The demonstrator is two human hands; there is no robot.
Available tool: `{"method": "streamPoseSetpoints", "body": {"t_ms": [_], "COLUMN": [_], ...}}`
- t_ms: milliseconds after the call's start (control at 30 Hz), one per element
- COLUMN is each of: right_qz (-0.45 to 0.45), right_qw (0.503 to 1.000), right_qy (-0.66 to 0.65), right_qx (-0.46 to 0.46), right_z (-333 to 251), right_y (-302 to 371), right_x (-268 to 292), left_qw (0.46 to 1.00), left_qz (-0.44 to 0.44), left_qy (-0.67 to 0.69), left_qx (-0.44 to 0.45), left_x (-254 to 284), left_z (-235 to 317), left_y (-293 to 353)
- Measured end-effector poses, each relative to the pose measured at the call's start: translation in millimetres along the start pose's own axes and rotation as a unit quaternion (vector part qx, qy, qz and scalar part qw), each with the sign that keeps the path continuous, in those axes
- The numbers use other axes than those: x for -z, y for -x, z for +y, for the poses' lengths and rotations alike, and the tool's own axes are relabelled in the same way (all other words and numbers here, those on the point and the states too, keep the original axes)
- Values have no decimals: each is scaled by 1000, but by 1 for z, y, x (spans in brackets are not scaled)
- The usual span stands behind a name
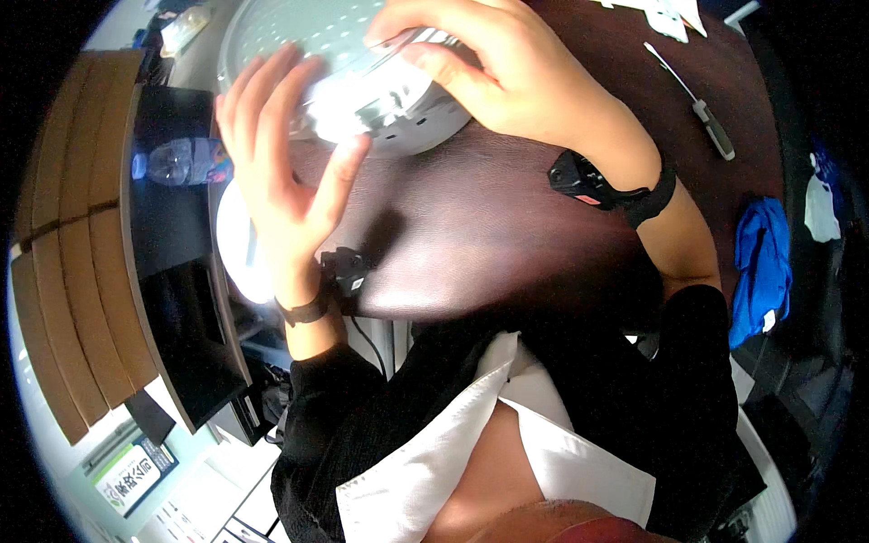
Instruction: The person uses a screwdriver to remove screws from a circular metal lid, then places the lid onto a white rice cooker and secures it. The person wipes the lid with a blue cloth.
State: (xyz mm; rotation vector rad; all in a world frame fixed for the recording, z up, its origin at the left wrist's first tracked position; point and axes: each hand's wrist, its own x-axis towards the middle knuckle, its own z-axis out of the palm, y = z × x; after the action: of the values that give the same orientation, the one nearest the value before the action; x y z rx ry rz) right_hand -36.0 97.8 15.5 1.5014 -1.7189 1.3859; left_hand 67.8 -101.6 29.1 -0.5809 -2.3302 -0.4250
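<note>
A round, pale grey-white housing [425, 134] with small slots in its side stands at the far edge of view. Across its top lies a greenish, dotted disc [317, 36], cut off by the upper edge. My left hand [281, 154] rests against its near-left side, fingers stretched and thumb apart. From the right, my right hand [489, 68] curls over the rim, thumb and fingers bent around the edge; some fingertips are hidden. Bright glare washes out the part between my hands. What exactly the housing belongs to, I cannot tell.
The dark brown tabletop [507, 226] carries a screwdriver [711, 122] at the right and white papers [670, 16] at the far right. A blue cloth [760, 267] lies at its right edge. Left of my hand are a plastic bottle [181, 163] and a white rounded object [237, 244].
</note>
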Motion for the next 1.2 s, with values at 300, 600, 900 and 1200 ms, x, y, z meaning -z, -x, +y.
{"method": "streamPoseSetpoints", "body": {"t_ms": [300,600,900,1200], "right_qz": [49,20,3,-11], "right_qw": [998,999,1000,1000], "right_qy": [-18,-23,-6,-10], "right_qx": [45,27,13,-10], "right_z": [8,7,5,-2], "right_y": [2,1,0,-1], "right_x": [-7,1,0,5], "left_qw": [999,1000,1000,1000], "left_qz": [15,1,6,-2], "left_qy": [29,11,15,-1], "left_qx": [33,13,19,21], "left_x": [-4,-1,0,2], "left_z": [-1,4,4,5], "left_y": [2,-2,-1,-1]}}
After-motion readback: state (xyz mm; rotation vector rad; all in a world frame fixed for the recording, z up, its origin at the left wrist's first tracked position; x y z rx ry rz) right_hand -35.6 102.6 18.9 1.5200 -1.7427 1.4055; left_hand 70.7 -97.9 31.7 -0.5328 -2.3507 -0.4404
